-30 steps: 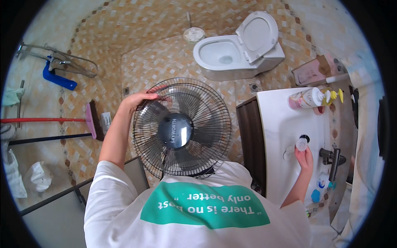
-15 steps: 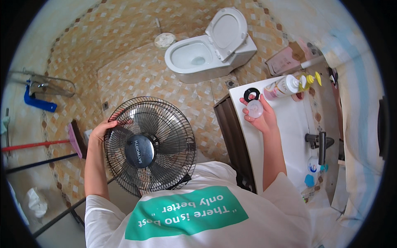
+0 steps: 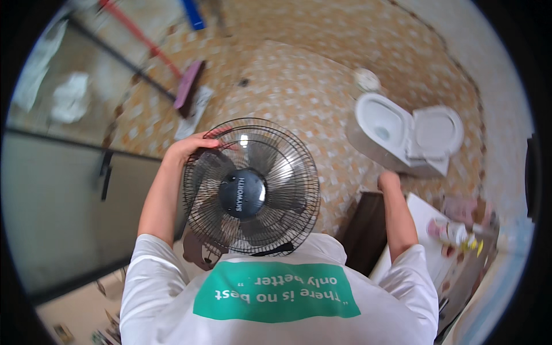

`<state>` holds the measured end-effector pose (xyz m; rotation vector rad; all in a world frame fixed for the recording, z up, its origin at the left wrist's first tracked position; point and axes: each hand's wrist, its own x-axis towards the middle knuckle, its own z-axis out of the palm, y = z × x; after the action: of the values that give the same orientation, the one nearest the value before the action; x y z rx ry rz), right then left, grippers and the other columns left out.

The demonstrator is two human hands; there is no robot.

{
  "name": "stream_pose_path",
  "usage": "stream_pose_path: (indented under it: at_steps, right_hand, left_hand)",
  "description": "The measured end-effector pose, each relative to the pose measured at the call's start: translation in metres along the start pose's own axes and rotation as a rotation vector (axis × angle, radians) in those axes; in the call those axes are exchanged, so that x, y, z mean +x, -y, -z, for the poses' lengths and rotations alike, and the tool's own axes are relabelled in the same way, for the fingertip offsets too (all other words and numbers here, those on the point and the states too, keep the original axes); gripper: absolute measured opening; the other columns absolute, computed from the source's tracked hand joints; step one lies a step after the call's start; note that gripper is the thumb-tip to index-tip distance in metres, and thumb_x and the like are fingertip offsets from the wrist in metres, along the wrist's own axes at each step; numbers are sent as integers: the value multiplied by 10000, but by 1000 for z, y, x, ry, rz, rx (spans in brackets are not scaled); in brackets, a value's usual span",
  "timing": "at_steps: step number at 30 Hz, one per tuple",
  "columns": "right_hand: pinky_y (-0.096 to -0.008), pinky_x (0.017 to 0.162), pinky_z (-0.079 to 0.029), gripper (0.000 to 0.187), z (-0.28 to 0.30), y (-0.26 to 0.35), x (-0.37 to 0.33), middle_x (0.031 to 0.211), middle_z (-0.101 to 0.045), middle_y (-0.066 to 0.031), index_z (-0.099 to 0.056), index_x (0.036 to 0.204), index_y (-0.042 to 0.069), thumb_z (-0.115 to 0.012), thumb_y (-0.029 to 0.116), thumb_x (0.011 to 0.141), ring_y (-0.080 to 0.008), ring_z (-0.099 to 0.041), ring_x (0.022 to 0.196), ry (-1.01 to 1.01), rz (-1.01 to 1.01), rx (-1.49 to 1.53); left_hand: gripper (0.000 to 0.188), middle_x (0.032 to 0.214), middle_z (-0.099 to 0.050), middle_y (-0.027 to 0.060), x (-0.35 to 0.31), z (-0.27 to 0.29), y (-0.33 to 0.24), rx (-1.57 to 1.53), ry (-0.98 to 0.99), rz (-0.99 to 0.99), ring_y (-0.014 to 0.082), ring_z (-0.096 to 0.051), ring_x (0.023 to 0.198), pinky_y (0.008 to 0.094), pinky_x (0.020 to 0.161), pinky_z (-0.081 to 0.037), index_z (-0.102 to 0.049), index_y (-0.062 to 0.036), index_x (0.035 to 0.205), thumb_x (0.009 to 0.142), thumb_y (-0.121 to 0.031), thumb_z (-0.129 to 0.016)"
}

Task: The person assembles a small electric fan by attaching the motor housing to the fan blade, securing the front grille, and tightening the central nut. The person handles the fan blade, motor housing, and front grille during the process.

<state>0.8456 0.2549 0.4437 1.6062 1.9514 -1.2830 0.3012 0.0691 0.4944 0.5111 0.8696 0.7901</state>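
A black electric fan (image 3: pixel 253 187) with a round wire cage stands upright before my chest, its dark hub facing up at me. My left hand (image 3: pixel 198 145) is closed on the upper left rim of the cage, fingers curled over the wires. To the right, my right hand (image 3: pixel 389 181) is held out beside the toilet base, above the far end of the brown cabinet. It looks rounded and closed. Its fingers are turned away, so what it holds is hidden.
A white toilet (image 3: pixel 376 138) with raised lid stands at the far right. Bottles (image 3: pixel 451 233) stand on the white counter (image 3: pixel 417 213). A pink broom (image 3: pixel 190 86) leans at far left, near a glass partition (image 3: pixel 80 213). A floor drain (image 3: pixel 244 83) lies beyond the fan.
My view has turned left, so the fan appears farther right. My right hand has left the counter and closed; the clear round piece in it is out of sight. My left hand stays on the fan.
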Motion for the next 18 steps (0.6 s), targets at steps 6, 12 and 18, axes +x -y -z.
stream_pose_path:
  at_steps: [6,12,18]
  right_hand:
    - [-252,420,-456,279,37,132,-14,961,-646,-61,-580,950,37,-559,315,966,-156,-669,678,-43,565,652]
    - [-270,395,-388,189,-83,221,96,691,-596,-9,-639,828,60,-577,210,923,-116,-533,530,305,346,447]
    - [-226,543,-396,258,-170,377,41,746,-609,21,-627,1026,23,-571,272,985,-55,-481,624,94,940,161]
  left_hand:
    - [754,1341,-545,217,-117,71,53,-36,-128,-178,243,-564,1191,348,1003,-443,-305,-65,1490,856,-181,-696]
    - [790,1346,-539,200,-232,107,110,6,-416,-267,256,-538,1234,351,1034,-410,-316,6,1467,811,-172,-720]
    - [701,1313,-571,141,-278,68,177,-196,-575,-420,216,-565,1176,328,1004,-437,-379,-32,1449,830,-130,-691]
